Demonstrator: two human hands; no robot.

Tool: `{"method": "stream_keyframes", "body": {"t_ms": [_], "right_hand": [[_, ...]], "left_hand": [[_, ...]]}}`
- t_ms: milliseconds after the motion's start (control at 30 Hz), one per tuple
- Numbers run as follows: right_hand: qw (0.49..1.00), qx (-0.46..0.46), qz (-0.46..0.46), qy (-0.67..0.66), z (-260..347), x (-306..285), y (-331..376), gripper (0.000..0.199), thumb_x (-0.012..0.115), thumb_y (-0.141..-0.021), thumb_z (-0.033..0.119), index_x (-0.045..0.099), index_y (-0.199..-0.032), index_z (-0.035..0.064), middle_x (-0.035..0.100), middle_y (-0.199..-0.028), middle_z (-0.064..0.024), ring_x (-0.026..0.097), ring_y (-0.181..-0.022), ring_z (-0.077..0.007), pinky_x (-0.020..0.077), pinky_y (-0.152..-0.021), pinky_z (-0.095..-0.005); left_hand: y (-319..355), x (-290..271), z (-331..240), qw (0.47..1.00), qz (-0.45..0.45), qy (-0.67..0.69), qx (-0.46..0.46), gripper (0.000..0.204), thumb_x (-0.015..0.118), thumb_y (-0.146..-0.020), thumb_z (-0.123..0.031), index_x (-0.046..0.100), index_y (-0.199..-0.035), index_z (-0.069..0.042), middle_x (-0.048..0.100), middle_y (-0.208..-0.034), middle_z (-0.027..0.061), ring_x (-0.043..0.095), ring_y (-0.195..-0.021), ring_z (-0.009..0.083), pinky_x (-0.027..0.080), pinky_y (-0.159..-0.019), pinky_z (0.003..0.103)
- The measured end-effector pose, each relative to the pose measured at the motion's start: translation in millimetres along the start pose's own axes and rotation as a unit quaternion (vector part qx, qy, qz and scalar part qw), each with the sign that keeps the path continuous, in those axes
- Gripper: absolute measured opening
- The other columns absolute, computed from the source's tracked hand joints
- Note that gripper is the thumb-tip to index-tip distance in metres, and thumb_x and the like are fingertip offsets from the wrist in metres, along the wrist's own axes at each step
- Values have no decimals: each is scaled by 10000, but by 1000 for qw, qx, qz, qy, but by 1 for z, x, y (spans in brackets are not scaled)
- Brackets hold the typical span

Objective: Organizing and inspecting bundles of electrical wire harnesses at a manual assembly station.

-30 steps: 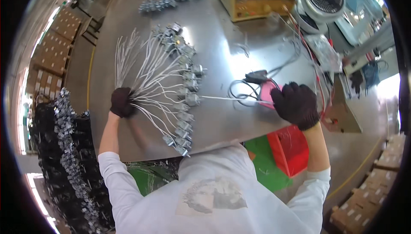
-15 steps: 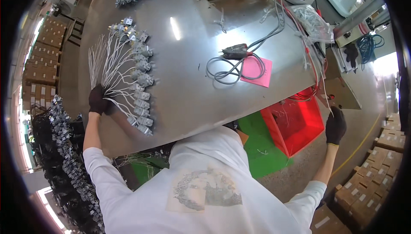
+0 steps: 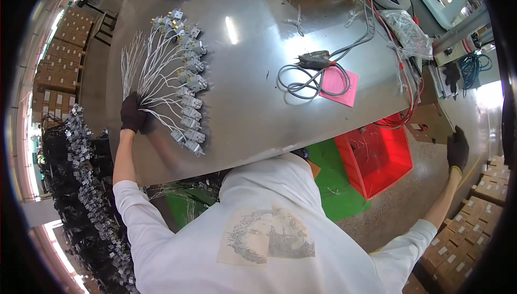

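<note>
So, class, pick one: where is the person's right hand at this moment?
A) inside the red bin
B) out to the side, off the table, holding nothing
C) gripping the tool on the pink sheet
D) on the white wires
B: the gloved right hand is stretched out beyond the metal table, over the floor, with nothing visible in it.

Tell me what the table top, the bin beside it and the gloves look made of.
Table top: probably stainless steel with a brushed finish; grey, with a streak of reflected light.
Bin: likely moulded plastic; uniformly red, with thin walls.
Gloves: seemingly black knit fabric, matte, snug on the left hand, which rests on the white wires, and on the right hand.
</note>
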State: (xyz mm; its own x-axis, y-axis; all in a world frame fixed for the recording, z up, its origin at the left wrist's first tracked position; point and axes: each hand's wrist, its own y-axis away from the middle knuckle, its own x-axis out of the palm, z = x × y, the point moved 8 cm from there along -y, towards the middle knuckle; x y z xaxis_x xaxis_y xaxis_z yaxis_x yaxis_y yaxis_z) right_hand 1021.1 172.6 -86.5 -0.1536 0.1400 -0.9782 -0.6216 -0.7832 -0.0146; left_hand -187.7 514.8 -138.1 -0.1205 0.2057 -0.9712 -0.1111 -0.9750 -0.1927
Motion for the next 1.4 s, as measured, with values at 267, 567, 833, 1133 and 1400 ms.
{"method": "stream_keyframes", "body": {"t_ms": [267, 567, 833, 1133, 1400], "right_hand": [[969, -209, -107, -79, 247, -45, -17, 345, 678, -1060, 157, 740, -1369, 17, 800, -1266, -195, 773, -1181, -268, 578, -1029, -385], [736, -608, -17, -298, 612, -10, 92, 627, 952, -806, 176, 722, -1382, 83, 746, -1237, -123, 714, -1184, -329, 567, -1052, -442], [576, -720, 51, -385, 819, -27, 247, 1092, 902, -801, 590, 473, -1607, -10, 590, -1535, -271, 534, -1463, -446, 421, -1247, -520], [548, -735, 65, -393, 842, -2, 273, 520, 852, -823, 347, 671, -1221, 66, 732, -877, -161, 719, -769, -432, 585, -719, -539], [592, -704, -3, -392, 842, -28, 258, 439, 840, -855, 253, 676, -1214, 61, 711, -761, -143, 707, -655, -391, 572, -633, -515]], "left_hand": [[-5, -90, -55, 997, 6, 58, 54, 368, 788, -836, -238, 726, -1124, -18, 770, -985, 199, 732, -977, 466, 587, -825, 553], [-16, -298, -204, 939, -111, -159, 283, 272, 727, -684, -239, 678, -931, -136, 654, -822, 132, 667, -798, 379, 523, -740, 492], [-26, -368, -265, 891, -120, -195, 392, 287, 704, -767, -257, 671, -1006, -100, 652, -909, 113, 663, -832, 320, 546, -770, 476], [2, -382, -287, 805, -109, -234, 534, 336, 672, -876, -264, 693, -1140, -58, 684, -1061, 105, 672, -920, 274, 579, -831, 449], [48, -375, -221, 830, -297, -207, 425, 405, 706, -803, -226, 735, -1181, -86, 741, -1253, 129, 694, -1242, 337, 551, -1063, 519]]}}
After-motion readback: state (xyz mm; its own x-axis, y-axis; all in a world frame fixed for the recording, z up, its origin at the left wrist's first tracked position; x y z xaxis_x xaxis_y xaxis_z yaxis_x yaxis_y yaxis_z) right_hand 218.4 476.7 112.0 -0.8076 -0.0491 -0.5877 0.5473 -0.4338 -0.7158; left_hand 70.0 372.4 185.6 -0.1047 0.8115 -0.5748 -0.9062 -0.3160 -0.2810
